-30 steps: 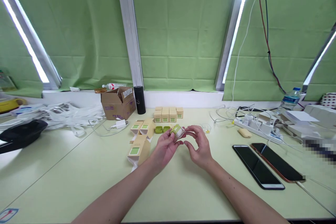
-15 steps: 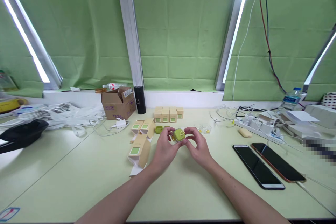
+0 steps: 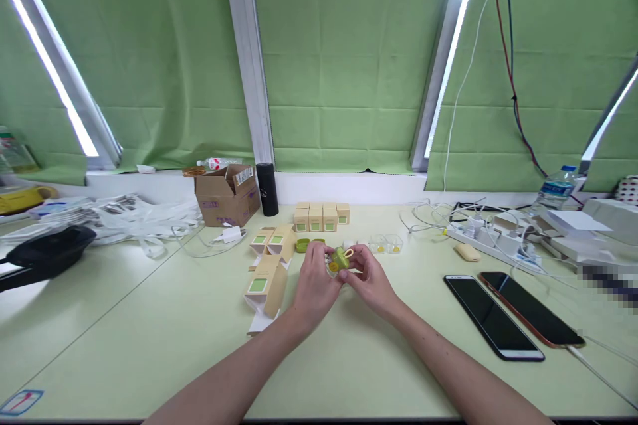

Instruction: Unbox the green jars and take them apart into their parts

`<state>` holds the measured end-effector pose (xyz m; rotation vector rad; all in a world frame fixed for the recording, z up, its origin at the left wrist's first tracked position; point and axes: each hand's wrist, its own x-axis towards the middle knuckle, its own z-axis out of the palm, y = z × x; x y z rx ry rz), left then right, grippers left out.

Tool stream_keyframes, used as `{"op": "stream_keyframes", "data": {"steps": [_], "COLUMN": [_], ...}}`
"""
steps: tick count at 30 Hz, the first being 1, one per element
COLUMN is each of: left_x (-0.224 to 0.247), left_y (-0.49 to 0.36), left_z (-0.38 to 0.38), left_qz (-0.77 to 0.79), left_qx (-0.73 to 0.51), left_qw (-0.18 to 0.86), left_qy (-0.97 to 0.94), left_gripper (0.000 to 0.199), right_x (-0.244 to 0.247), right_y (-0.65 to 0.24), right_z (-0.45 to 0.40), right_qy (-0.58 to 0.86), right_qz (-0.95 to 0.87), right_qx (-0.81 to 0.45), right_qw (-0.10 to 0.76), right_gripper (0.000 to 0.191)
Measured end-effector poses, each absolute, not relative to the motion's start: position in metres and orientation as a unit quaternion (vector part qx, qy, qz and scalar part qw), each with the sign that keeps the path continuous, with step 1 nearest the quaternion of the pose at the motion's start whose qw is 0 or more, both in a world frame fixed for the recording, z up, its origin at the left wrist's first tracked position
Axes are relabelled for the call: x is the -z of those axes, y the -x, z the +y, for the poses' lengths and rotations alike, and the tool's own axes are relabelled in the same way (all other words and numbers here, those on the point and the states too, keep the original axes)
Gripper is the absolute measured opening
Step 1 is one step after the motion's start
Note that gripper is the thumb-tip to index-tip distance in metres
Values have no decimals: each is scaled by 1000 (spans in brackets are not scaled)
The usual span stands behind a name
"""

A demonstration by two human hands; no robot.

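Above the middle of the table, my left hand (image 3: 315, 285) is closed around a small clear plastic holder (image 3: 332, 269) with something yellow inside. In the fingertips of my right hand (image 3: 373, 284) is a small green case (image 3: 339, 256) with a pale loop, tilted against the holder; whether the two are apart I cannot tell. Just behind my left hand lies an open green container (image 3: 302, 246). Several clear plastic holders (image 3: 386, 244) with yellow bits stand beyond my right hand. Opened cardboard boxes (image 3: 266, 285) with green labels lie to the left of my left hand.
Small closed cartons (image 3: 316, 218) stand in rows at the back, near a black cylinder (image 3: 266, 189) and a brown carton (image 3: 226, 199). On the right are two phones (image 3: 493, 317), a beige oval item (image 3: 467, 252) and a cabled power strip (image 3: 493, 246). White cables (image 3: 134, 216) pile up at left.
The green case has tipped to the right in my fingers, so its loop points right and more of the yellow in the clear holder shows. My left hand has turned slightly.
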<state>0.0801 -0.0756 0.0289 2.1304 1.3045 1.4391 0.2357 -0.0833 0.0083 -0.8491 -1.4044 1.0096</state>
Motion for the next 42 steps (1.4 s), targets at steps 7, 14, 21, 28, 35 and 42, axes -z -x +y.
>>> {"op": "stream_keyframes", "data": {"steps": [7,14,21,28,35,42], "left_x": [-27,-26,-29,-34,-32,-31], "left_y": [-76,-76,-75,-76,-79,-79], "left_z": [-79,-72,-60,-66,-66,-66], "left_qz": [409,383,393,426,417,423], "left_qx": [-464,-508,-544,-551,-559,-561], "left_qw": [162,229,320,324,348,340], "left_qy": [-769,-736,-669,-640,-627,-625], "left_gripper": [38,29,14,15,19,19], "right_x": [-8,-13,-9,-12,-13,-15], "right_y": [-241,-249,-245,-244,-244,-243], "right_z": [-79,-82,-82,-81,-82,-82], "right_qy": [395,405,403,408,414,418], "right_qz": [-582,-600,-626,-628,-626,-631], "right_qx": [-420,-364,-332,-329,-324,-314], "right_qw": [574,586,580,576,576,573], "right_gripper": [42,45,47,50,48,46]}}
